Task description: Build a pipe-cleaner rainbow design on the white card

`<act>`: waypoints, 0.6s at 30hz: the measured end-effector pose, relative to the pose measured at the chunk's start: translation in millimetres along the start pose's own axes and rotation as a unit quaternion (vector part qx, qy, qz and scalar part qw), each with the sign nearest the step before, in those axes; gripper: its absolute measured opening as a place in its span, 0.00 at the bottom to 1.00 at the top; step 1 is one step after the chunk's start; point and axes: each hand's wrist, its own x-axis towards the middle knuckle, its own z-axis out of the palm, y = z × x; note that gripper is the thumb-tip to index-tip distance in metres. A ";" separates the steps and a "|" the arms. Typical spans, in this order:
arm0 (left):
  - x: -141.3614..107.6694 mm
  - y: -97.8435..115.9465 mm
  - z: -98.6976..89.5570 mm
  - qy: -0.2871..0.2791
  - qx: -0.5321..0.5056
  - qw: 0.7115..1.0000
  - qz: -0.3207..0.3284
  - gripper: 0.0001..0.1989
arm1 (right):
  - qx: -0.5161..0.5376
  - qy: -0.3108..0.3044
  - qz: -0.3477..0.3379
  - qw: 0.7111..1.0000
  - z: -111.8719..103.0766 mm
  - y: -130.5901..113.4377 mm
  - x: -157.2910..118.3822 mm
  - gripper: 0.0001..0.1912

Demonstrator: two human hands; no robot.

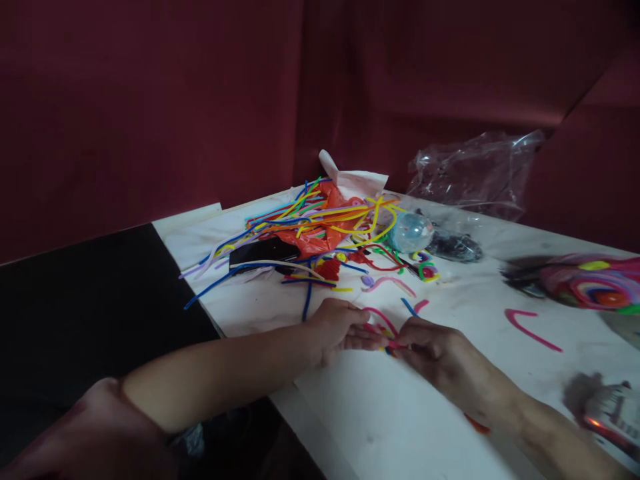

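My left hand [340,331] reaches in over the white table, its fingers closed around a small piece of pink pipe cleaner [384,317]. From the right, my right hand [434,345] pinches the same piece with thumb and finger. Bits of yellow and blue show between the two hands, partly hidden by the fingers. Just beyond them lie a short blue pipe cleaner [409,307] and a curved pale pink one [393,283]. A bent pink pipe cleaner [525,328] rests to the right of my right hand.
A heap of coloured pipe cleaners [320,217] covers the back, with a black flat object [263,253] among them. A clear round container [411,231] and clear plastic bag [475,173] stand behind. More coloured strands [590,280] lie right, near a lit object [615,410].
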 end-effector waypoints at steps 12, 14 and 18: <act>-3.9 -8.6 -26.6 -0.050 0.712 0.517 0.473 0.10 | -0.111 -0.004 -0.006 0.994 3.1 8.2 -5.4 0.13; -4.0 -11.9 -27.7 -0.058 0.752 0.454 0.475 0.09 | -0.122 -0.010 -0.015 0.992 5.3 7.3 -4.1 0.14; 2.2 -15.2 -27.5 -0.049 0.777 0.403 0.481 0.08 | -0.136 -0.020 -0.018 0.990 5.8 4.7 -0.9 0.14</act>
